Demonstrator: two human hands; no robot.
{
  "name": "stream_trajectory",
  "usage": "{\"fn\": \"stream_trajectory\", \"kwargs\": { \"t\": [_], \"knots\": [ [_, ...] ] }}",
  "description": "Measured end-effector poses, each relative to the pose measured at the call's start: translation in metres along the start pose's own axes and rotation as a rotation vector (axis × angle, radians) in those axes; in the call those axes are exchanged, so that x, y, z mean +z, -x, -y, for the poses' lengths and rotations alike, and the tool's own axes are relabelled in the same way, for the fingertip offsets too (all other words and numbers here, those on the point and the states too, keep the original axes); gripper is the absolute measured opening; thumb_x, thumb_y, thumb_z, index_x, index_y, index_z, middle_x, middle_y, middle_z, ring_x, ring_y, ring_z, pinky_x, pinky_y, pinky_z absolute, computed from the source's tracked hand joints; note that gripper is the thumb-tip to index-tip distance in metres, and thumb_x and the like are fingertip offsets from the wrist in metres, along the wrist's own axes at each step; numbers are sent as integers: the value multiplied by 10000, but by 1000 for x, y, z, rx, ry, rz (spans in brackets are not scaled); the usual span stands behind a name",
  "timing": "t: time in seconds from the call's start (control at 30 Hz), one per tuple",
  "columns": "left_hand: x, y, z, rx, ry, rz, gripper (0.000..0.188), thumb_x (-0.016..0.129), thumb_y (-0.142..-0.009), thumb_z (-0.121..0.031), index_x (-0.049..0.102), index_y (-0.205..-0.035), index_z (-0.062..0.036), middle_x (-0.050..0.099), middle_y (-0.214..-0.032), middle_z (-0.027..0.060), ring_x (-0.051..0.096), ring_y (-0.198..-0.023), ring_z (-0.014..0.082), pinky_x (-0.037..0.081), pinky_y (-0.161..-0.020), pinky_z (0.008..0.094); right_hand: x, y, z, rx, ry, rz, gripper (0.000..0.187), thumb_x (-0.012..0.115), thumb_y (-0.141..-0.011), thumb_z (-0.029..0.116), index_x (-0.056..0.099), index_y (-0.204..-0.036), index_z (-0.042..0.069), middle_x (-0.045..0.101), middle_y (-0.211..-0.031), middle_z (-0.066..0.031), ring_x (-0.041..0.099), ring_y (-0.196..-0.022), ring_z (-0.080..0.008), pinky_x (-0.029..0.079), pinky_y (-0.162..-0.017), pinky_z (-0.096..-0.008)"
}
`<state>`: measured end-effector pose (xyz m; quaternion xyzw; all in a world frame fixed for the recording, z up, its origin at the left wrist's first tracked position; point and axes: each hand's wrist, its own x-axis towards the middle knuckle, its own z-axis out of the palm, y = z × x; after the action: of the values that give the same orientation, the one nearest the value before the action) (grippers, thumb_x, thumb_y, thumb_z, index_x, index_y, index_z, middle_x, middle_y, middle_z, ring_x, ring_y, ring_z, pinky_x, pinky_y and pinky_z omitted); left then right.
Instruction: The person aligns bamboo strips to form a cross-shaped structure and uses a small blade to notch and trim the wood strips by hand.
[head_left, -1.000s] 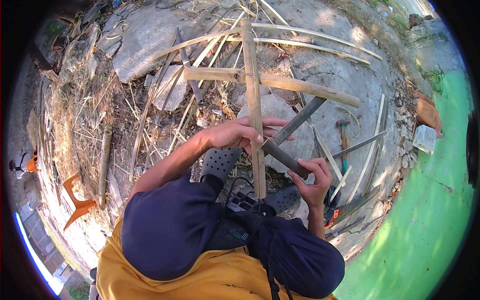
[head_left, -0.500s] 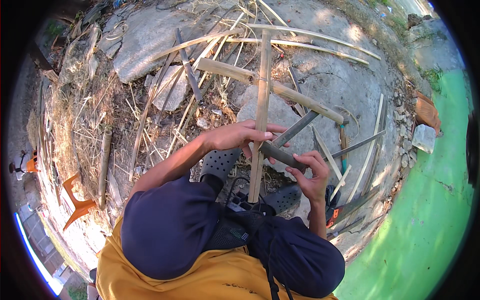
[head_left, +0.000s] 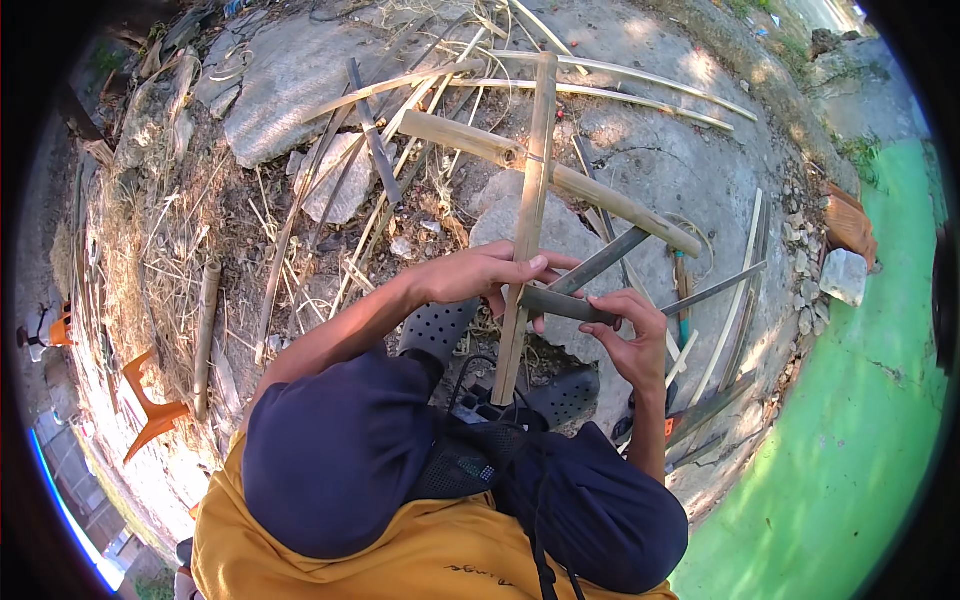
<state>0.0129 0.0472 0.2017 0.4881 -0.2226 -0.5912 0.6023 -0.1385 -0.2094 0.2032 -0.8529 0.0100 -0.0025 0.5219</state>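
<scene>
Slat [head_left: 532,205] clasped by left hand [head_left: 482,272], seemingly for steadiness. Right of slat, I see right hand [head_left: 637,332] pinching dark stick [head_left: 562,303], likely bracing it.

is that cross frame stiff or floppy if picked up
The cross frame is probably stiff, as its upright shows no sag. It may feel heavy toward the far end, where the crossbar sits beyond the left hand.
</scene>
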Motion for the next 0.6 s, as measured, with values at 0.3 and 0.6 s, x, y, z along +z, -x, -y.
{"fn": "stream_trajectory", "kwargs": {
  "t": [0.3, 0.6],
  "knots": [
    [2, 0, 4, 29, -26, 2, 746, 415, -1072, -640, 417, -1621, -134, 702, -1336, 76, 753, -992, 169, 551, -695, 281, -5, -5, 3, -7, 21, 18, 396, 891, -730, 9, 806, -1109, 85, 746, -969, -57, 678, -844, -164, 484, -664, -297],
    [0, 0, -12, 65, 126, 168, 939, 707, -903, 41, 185, -1679, -51, 560, -1491, 182, 715, -1139, 228, 586, -995, 395, -8, -4, 19, -58, 142, -65, 401, 881, -735, 18, 782, -1119, 81, 720, -998, -74, 692, -884, -209, 520, -716, -341]
  ]
}}
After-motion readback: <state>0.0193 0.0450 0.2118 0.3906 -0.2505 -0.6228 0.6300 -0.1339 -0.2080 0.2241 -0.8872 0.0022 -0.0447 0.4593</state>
